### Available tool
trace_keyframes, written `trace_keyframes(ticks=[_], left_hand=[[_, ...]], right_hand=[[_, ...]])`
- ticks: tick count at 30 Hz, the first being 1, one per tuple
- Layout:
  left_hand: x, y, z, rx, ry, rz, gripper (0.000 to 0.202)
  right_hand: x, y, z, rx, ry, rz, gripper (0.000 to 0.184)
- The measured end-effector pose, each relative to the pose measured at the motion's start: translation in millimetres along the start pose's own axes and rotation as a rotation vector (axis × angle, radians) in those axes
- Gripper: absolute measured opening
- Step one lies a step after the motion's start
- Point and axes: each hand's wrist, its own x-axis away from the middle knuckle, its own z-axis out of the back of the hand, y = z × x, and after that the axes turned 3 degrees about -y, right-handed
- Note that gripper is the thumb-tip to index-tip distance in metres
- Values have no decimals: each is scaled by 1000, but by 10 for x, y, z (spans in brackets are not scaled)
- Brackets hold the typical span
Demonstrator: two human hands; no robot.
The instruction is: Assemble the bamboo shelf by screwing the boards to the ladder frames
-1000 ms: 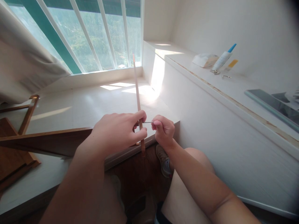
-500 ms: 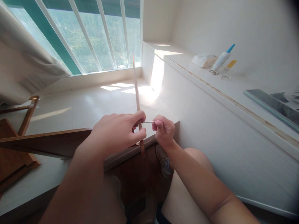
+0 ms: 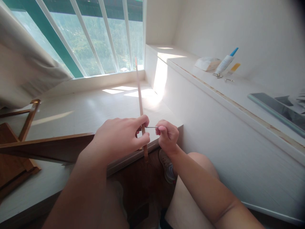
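Observation:
My left hand (image 3: 119,133) is closed around a narrow wooden bar (image 3: 140,95), index finger above and thumb below where the metal meets it. The bar slants up toward the window, its near end over the floor. My right hand (image 3: 167,135) pinches a thin metal rod (image 3: 152,127) that looks like a hex key; its grip end is hidden in my fingers. The rod's tip reaches the bar's right side, close to my left index finger. Behind my left wrist, a dark wooden panel (image 3: 52,148) extends leftward, its joint with the bar mostly covered by my hand.
Other wooden frame parts (image 3: 14,159) lie at the left on the pale ledge (image 3: 90,111). On the right shelf are a white tube with a blue nozzle (image 3: 225,63), small metal pieces (image 3: 217,75), a yellow-handled item (image 3: 234,67) and a dark glassy slab (image 3: 274,108).
The view has shifted very slightly. Both hands keep their hold on the bar and the hex key; the visible rod tilts a little differently.

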Motion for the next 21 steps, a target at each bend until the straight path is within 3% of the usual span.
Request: trace_keyframes(ticks=[21], left_hand=[[28, 25, 17, 52, -17, 18, 22]], right_hand=[[-74, 5, 36, 2, -44, 31, 33]])
